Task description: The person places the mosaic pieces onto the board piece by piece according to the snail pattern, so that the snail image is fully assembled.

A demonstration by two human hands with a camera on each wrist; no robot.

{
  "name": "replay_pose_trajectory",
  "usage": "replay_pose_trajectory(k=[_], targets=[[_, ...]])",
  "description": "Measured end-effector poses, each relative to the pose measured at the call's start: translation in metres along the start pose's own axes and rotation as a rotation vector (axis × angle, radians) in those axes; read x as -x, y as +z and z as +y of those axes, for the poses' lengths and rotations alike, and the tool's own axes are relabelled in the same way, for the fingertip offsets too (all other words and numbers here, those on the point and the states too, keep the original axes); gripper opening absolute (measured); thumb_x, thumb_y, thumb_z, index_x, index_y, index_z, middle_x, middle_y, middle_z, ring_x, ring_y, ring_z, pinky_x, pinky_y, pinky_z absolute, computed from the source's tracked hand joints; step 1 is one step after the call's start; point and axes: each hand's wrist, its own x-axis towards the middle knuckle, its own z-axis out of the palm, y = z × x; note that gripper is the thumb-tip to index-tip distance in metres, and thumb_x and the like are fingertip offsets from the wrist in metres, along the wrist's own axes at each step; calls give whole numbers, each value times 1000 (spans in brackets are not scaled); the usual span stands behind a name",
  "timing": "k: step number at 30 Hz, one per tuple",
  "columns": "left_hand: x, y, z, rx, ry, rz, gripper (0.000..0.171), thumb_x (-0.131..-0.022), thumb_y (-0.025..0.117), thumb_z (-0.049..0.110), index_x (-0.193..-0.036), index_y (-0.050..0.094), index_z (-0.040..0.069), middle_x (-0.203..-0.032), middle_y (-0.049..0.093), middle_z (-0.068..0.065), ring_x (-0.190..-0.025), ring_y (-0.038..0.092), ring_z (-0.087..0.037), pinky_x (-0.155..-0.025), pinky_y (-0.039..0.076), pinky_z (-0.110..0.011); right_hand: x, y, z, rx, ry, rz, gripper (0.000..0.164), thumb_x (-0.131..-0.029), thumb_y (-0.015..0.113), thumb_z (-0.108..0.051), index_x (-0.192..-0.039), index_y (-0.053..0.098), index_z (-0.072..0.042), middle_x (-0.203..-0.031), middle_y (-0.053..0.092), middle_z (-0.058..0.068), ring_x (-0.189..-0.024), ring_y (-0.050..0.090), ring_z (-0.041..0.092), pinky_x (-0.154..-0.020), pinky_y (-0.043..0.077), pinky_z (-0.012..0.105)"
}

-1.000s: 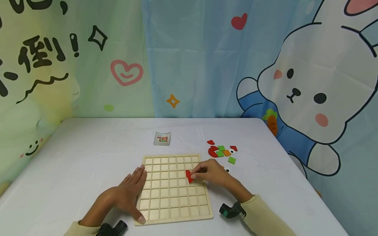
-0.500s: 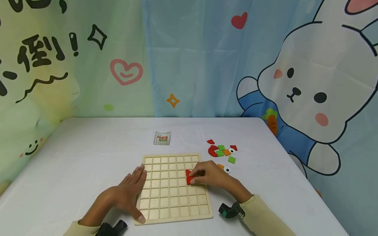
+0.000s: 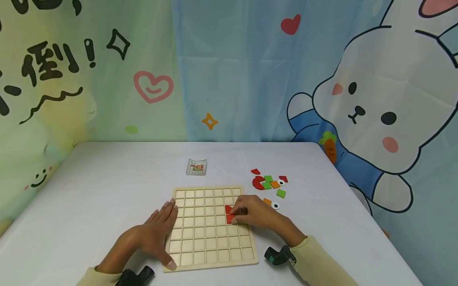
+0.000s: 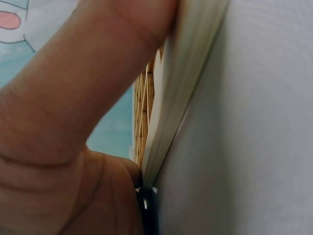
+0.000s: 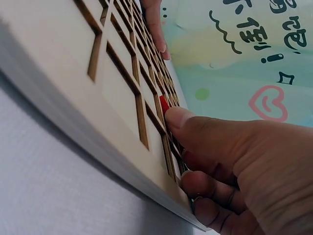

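A wooden grid board lies on the white table. My left hand rests along its left edge, fingers straight and thumb at the near left corner. On the board's right half sit two red tiles, one behind the other. With curled fingers, my right hand holds the nearer red tile between thumb and index finger, low at its cell. Just behind it is the other red tile, partly covered by the index finger. In the right wrist view the thumb touches a sliver of red.
Loose red, green and orange pieces lie right of the board, including a green tile and a round eye piece. A small picture card lies behind the board. A printed curtain hangs behind the table.
The nearer red tile has turned and settled square into its cell, in front of the other one. My right hand shifted slightly toward me, uncovering the orange piece. My left hand stayed put.
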Motion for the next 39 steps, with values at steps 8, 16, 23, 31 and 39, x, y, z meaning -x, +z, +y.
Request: replay_pose_trajectory(k=[8, 16, 23, 31, 39], targets=[[4, -6, 9, 1, -2, -13, 148, -54, 86, 65, -151, 4, -11, -157, -10, -28, -144, -7, -43, -111, 5, -61, -1, 1, -3, 28, 28, 2, 14, -86, 77, -20, -98, 77, -15, -90, 61, -10, -81, 53, 8, -69, 47, 24], [5, -8, 13, -1, -5, -9, 147, -54, 87, 63, -151, 5, -11, -157, -9, -29, -144, -7, -43, -111, 5, -62, -1, 3, -3, 56, 8, 17, 14, -86, 77, -19, -98, 77, -13, -89, 61, -10, -80, 54, 7, -69, 47, 24], [6, -8, 16, -26, -21, -8, 146, -54, 88, 61, -151, 6, -11, -157, -8, -29, -144, -5, -43, -111, 7, -60, -1, 4, -1, 68, -4, 23, 15, -86, 77, -19, -99, 77, -13, -88, 61, -11, -79, 54, 5, -68, 47, 23], [2, -2, 1, -1, -3, 16, 153, -49, 84, 70, -151, 3, -10, -157, -11, -28, -144, -9, -42, -111, 2, -60, -4, 1, -3, 77, -13, 13, 14, -87, 76, -19, -100, 76, -13, -87, 60, -12, -76, 52, 6, -67, 46, 23], [-3, 6, -6, 32, 25, 20, 154, -48, 82, 73, -152, 1, -9, -157, -14, -26, -144, -12, -41, -111, -2, -59, 3, -3, -6, 68, 37, 35, 17, -89, 73, -15, -105, 76, -11, -85, 59, -12, -75, 51, 7, -64, 46, 24]])
